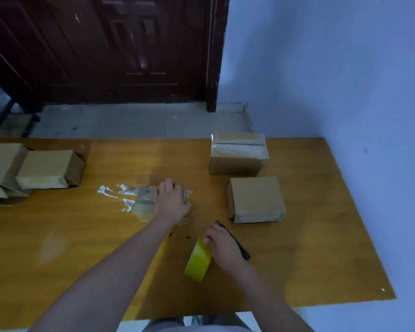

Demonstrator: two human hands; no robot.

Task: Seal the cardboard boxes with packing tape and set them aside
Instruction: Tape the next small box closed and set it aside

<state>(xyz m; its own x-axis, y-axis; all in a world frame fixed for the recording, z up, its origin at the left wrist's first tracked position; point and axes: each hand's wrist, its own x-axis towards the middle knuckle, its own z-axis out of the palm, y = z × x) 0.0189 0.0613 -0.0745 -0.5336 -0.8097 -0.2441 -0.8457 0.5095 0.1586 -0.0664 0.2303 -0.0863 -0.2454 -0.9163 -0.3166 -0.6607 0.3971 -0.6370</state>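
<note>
A small cardboard box (144,202), blurred and shiny with clear tape, sits mid-table. My left hand (171,200) lies on top of it, fingers bent over its far edge. A crumpled strand of clear tape (115,192) trails from the box to the left. Nearer to me, my right hand (223,245) grips a yellow roll of packing tape (198,259), which stands on edge on the table. A black cutter (237,243) runs along the far side of that hand; whether the hand holds it I cannot tell.
Two closed boxes stand at the right: a taped one (237,152) at the back edge and a plain one (256,200) nearer. Open boxes (46,168) lie at the left edge. The orange table (82,236) ends at a blue wall on the right.
</note>
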